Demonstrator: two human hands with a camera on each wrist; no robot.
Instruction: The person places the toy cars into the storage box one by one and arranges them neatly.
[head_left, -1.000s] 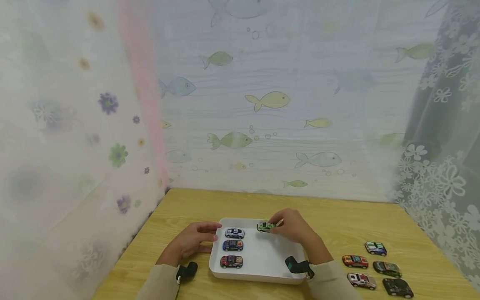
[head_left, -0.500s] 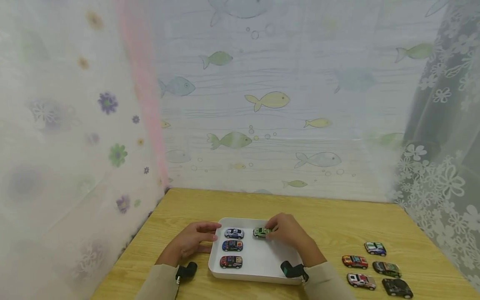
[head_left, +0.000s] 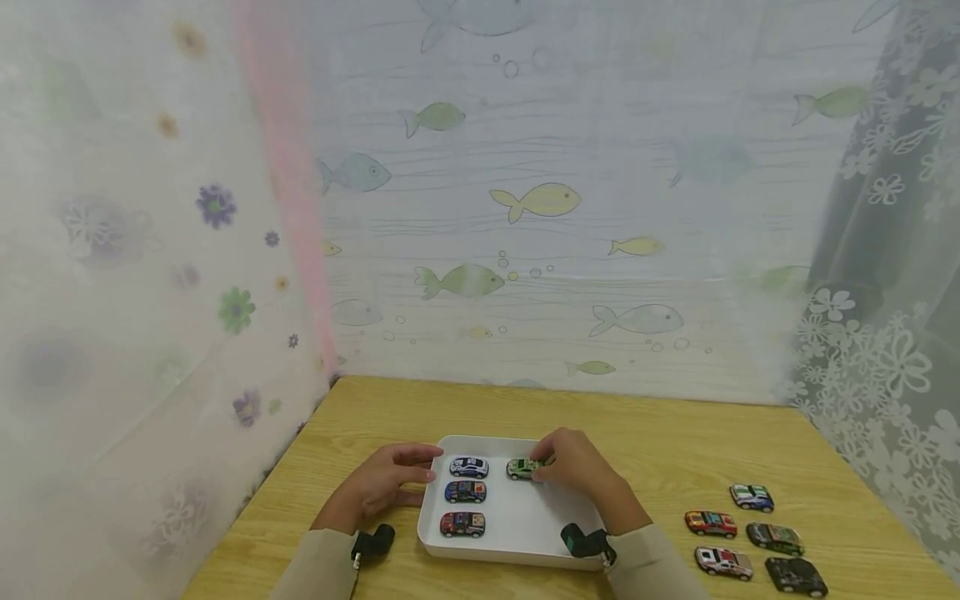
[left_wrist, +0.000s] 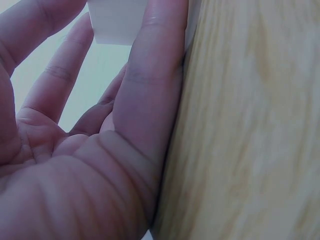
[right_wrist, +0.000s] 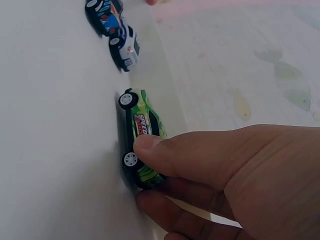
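Note:
My right hand (head_left: pixel 579 463) pinches a green toy car (right_wrist: pixel 145 120) between thumb and fingers, low over the floor of a white tray (head_left: pixel 517 557). In the head view the car's rear half is covered by the fingers. Against the tray's left wall rests my left hand (head_left: pixel 384 482), its fingers extended along the side. The left wrist view shows those fingers (left_wrist: pixel 150 75) reaching to the white wall, with the little-finger side on the table. Down the tray's left part stand a white-and-blue toy car (head_left: pixel 469 467), a blue toy car (head_left: pixel 466 492) and a red toy car (head_left: pixel 462 524).
Right of the tray, several more toy cars sit on the wooden table (head_left: pixel 675 433): among them a red-orange one (head_left: pixel 711 523), a dark green one (head_left: pixel 775 537) and a black one (head_left: pixel 797 576). Patterned curtains (head_left: pixel 555 250) hang along the table's back and sides.
My right hand has brought the green car slightly left and toward the near side, down into the tray. The left hand and the other cars stay put.

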